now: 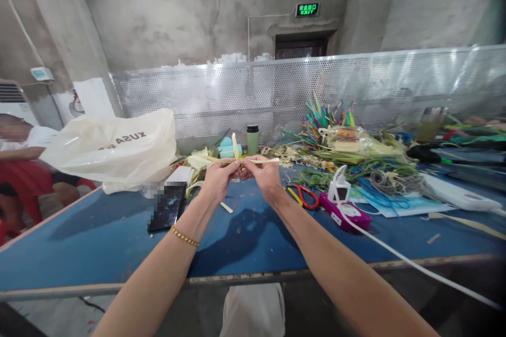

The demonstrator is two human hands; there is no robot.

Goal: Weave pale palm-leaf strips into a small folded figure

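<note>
Pale strips [234, 145]: flat, narrow, straight-edged; pinched in both hands [269, 176].

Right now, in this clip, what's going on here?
A person's left hand and right hand are close together, fingertips pinching pale flat strips above a blue table. One strip points up and another out to the right. A dark-screened device lies near the left forearm, and a purple power block sits to the right. Behind the hands stands a green bottle.
</note>
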